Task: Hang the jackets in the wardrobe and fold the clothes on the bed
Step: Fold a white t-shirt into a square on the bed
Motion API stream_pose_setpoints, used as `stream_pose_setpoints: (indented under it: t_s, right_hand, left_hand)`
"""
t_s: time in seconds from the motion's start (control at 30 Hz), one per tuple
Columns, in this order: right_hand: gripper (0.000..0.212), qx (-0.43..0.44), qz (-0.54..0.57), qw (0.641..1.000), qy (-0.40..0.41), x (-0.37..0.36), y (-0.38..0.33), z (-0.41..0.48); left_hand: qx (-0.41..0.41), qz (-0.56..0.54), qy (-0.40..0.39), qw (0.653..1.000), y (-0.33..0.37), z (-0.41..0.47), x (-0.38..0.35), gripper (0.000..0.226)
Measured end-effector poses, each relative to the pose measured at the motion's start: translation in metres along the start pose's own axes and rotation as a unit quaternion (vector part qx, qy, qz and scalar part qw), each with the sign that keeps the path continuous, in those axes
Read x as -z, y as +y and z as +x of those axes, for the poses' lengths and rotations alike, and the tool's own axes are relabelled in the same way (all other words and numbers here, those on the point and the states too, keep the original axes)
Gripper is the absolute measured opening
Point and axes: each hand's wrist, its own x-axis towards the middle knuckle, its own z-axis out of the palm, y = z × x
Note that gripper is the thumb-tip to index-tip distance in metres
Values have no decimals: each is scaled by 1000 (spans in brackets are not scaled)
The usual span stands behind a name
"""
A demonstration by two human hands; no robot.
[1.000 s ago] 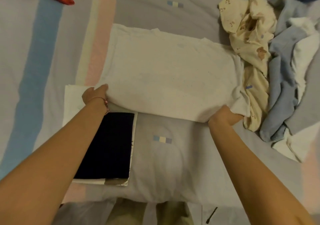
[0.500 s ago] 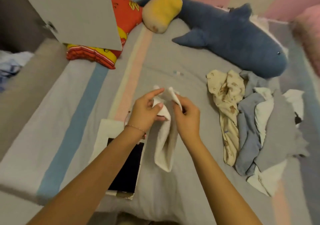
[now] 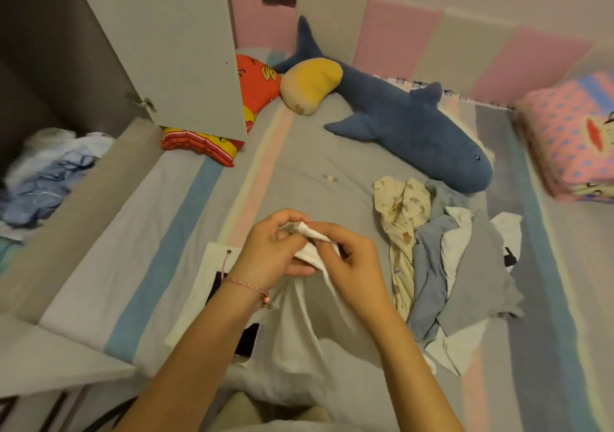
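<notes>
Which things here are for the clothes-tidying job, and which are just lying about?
For the job:
white garment, pinched by left hand and right hand
unfolded clothes pile
folded clothes
wardrobe door

Just lying about:
shark plush
yellow cushion
red cushion
pink pillow

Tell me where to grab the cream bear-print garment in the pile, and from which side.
Probably best: grip the cream garment by its bunched upper end, coming from the left. It forms the left edge of the pile, bed bare beside it; the blue garment overlaps its right side. Left hand and right hand grip the white garment.
</notes>
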Motion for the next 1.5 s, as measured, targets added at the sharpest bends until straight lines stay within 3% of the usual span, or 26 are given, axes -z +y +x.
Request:
stream_pose_setpoints:
  t_s: [0.17, 0.47, 0.67, 0.77, 0.87, 0.97, 1.03, 1.1, 1.2, 1.33, 1.5]
  right_hand:
    - [36, 24, 72, 997, 17, 19, -29, 1]
    - [38, 107, 62, 991, 50, 56, -55, 24]
    - [31, 108, 44, 989, 85, 61, -57, 24]
    - [32, 43, -5, 993, 106, 66, -48, 16]
    - [38, -95, -78, 992, -11, 76, -36, 6]
    - [44, -244, -218, 923, -201, 93, -16, -1]
    - [44, -347, -255, 870, -239, 106, -1, -6]
    - [38, -446, -197, 853, -187, 113, 8, -12]
    - [34, -469, -22, 882, -29, 110, 15, -13]
    - [32, -277, 139, 929, 202, 88, 10, 2]
    - [30, -191, 133, 941, 245, 73, -10, 23]
  left_hand:
    - [-18, -37, 5, 999, 23, -14, -13, 19]
    - [-110, -36, -4, 993, 63, 0, -47, 13]
    - [-139, -68, 28, 988, 66, 1, -57, 16]
    - [-152, -77, 60, 984, 64, 1, -57, 15]
    - [-150, -79, 98, 981, 60, 3, -55, 16]
    - [-141, -88, 108, 980, 56, 1, -54, 15]
    - [-148, -100, 121, 976, 58, 1, -48, 15]
    - [-150, -123, 136, 971, 61, 1, -38, 16]
    - [-142, -141, 148, 969, 61, -1, -25, 14]
    - [-156, -154, 165, 962, 55, -1, 0, 10]
    - [-103, -141, 181, 968, 46, 5, 38, 15]
